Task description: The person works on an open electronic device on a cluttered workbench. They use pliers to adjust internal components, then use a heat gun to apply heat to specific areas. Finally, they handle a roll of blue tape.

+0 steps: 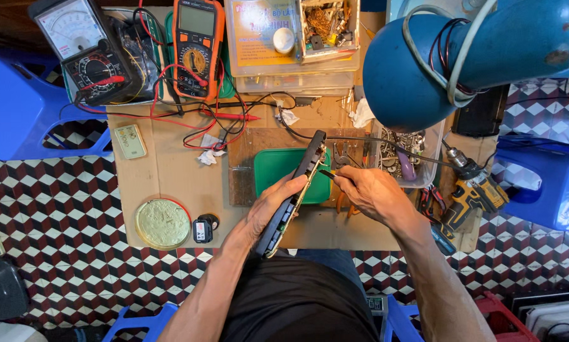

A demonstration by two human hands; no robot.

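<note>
My left hand grips a long black remote-control casing held on edge, with its circuit board showing along the right side. My right hand pinches a thin dark tool whose tip touches the casing's edge near its upper end. Both hands are over a green tray on a low cardboard-covered table.
An analog meter, an orange digital multimeter and red test leads lie at the back left. Clear parts boxes stand behind. A blue lamp head hangs at the right. A yellow drill, a round tin and a small remote sit nearby.
</note>
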